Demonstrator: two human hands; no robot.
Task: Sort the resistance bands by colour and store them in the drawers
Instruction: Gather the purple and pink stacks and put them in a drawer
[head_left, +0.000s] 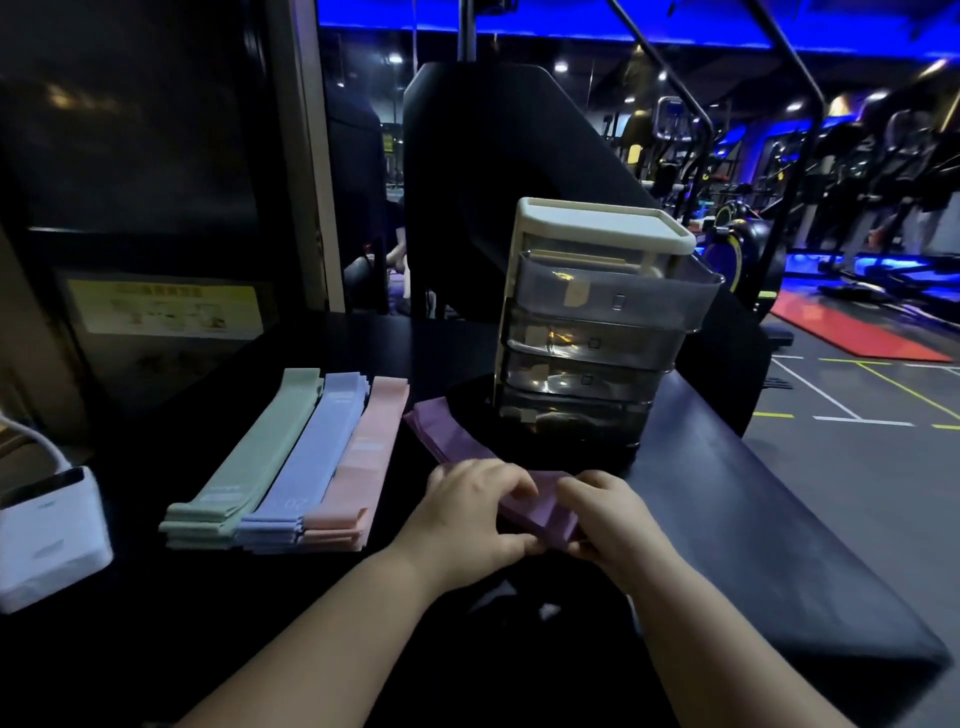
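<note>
Bands first: the purple bands (447, 434) lie on the black worktop (753, 545), running from just in front of the drawer unit (524, 312) back toward you. Your left hand (470, 512) and right hand (610, 519) both grip their near end, fingers curled over the top. Left of them, green bands (249, 462), blue bands (311, 457) and pink bands (369, 452) lie stacked side by side, touching. The unit's top drawer (613, 296) stands pulled out further than the lower three.
</note>
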